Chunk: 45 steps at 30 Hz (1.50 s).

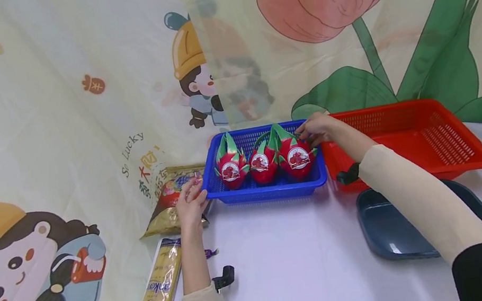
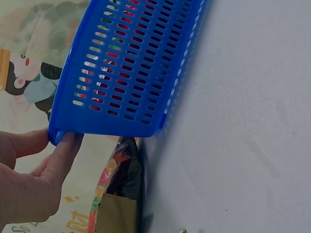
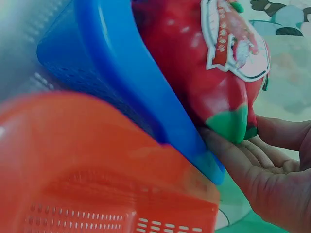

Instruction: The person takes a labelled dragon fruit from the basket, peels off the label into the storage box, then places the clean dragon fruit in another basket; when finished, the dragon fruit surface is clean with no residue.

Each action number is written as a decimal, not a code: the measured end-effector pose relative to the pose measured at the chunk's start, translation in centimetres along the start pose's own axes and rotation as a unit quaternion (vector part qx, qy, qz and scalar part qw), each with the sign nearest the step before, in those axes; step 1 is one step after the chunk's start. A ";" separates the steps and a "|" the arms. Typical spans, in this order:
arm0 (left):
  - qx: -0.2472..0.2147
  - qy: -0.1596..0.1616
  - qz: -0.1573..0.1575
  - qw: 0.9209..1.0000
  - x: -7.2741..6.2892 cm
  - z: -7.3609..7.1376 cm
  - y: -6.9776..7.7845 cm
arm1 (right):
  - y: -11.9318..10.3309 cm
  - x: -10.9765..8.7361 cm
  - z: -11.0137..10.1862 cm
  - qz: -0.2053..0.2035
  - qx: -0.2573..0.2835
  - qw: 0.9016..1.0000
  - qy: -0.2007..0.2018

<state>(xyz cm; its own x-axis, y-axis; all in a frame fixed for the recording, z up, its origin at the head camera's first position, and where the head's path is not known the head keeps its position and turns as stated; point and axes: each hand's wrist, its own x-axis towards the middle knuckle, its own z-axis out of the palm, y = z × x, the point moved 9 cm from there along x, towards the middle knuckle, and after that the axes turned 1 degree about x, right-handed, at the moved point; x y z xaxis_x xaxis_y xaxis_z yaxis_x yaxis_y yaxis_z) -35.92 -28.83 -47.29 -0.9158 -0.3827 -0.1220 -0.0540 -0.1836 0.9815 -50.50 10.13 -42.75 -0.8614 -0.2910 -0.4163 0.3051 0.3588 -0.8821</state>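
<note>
Three red dragon fruits with green tips and round white labels stand in a row in a blue plastic basket (image 1: 268,194): left (image 1: 231,168), middle (image 1: 263,162) and right (image 1: 296,157). My left hand (image 1: 190,205) grips the basket's left rim; in the left wrist view the thumb and a finger (image 2: 65,155) pinch its corner. At the basket's right end, my right hand (image 1: 316,128) holds the right fruit by its end. The right wrist view shows the thumb on one side of the fruit (image 3: 194,63) and the fingers between it and the basket wall (image 3: 131,63).
A red basket (image 1: 442,136) adjoins the blue one on the right. In front of it lies a dark blue tray (image 1: 382,238), partly under my right arm. On the left are a gold snack bag (image 1: 160,213), a long noodle-like packet (image 1: 156,300) and a small purple wrapped piece (image 1: 211,253).
</note>
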 end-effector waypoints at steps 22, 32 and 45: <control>-0.031 0.004 0.012 0.999 0.1 0.1 0.6 | -3.0 -6.4 -0.7 -0.065 0.093 0.992 0.052; -0.032 0.010 0.013 0.999 0.4 0.2 0.5 | -2.3 -9.7 0.4 -0.077 0.101 0.991 0.043; -0.039 0.005 0.005 0.999 0.2 0.4 -0.3 | 1.5 -13.7 2.5 -0.097 0.091 0.990 0.038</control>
<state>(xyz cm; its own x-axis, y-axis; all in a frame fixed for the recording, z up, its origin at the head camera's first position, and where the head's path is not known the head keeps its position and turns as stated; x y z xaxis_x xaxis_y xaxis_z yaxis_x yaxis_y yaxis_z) -36.20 -28.50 -47.54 -0.9120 -0.3940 -0.1144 -0.0138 -0.2492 0.9684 -37.19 12.43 -38.94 -0.9366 -0.2692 -0.2245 0.1941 0.1350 -0.9717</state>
